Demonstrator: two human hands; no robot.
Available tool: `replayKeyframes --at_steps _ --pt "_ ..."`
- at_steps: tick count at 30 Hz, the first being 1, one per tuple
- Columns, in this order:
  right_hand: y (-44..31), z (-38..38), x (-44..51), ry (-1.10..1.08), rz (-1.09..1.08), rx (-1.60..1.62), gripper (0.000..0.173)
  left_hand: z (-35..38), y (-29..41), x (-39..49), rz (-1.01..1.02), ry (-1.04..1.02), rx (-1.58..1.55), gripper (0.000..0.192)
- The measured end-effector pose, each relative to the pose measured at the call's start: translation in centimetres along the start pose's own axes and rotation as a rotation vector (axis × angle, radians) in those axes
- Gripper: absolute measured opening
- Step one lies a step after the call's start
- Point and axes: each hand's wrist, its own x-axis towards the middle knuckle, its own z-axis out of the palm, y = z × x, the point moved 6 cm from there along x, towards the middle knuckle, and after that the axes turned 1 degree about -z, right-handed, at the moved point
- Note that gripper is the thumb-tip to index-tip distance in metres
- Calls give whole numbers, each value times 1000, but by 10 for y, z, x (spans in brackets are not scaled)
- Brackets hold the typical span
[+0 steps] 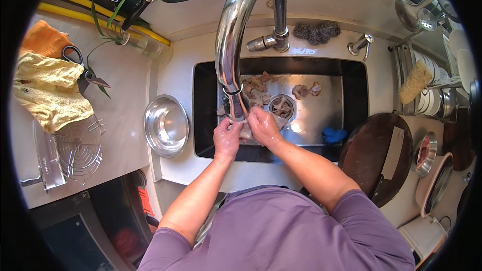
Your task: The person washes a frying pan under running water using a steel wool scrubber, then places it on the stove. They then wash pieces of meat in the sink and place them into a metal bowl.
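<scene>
My left hand (227,139) and my right hand (264,126) are wet and close together below the spout of the chrome faucet (228,45). Their fingers are curled on a pale wet piece (246,132), seemingly raw meat, mostly hidden by the hands. Beneath them is a dark-walled sink (320,111) with a steel bottom. Bony meat pieces (254,86) lie behind the spout, and more bones (281,107) sit in the drain strainer. Two meaty bone chunks (301,91) rest farther right. A crumpled blue thing (334,134) lies near the sink's front right corner.
A steel bowl (166,126) stands left of the sink. On the right, a cleaver (391,154) lies on a round chopping board (371,135), beside a meat bowl (425,154) and dish rack (425,82). Scissors (88,73), a yellow cloth (52,86) and wire rack (80,146) occupy the left counter.
</scene>
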Motion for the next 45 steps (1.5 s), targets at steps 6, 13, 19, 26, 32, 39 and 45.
replayKeyframes --at_steps 6,13,19,26,32,39,45 --pt "7 -12 -15 -49 399 682 33 15 9 6 -48 -81 -202 20" --pt "-7 -54 -13 201 -69 134 25 55 -3 24 -178 -363 -135 37" --pt "23 -47 7 211 539 340 62 56 13 20 148 -398 83 41" --pt "3 2 13 -74 413 158 61 2 16 9 224 -248 295 21" --pt "14 48 14 30 225 -38 43 -33 10 -7 282 -100 197 13" --pt "-4 22 15 -76 142 18 26 -19 -2 -16 19 -143 -385 48" --pt "-3 -24 -2 108 -38 -52 27 22 -11 7 -304 -166 -181 29"
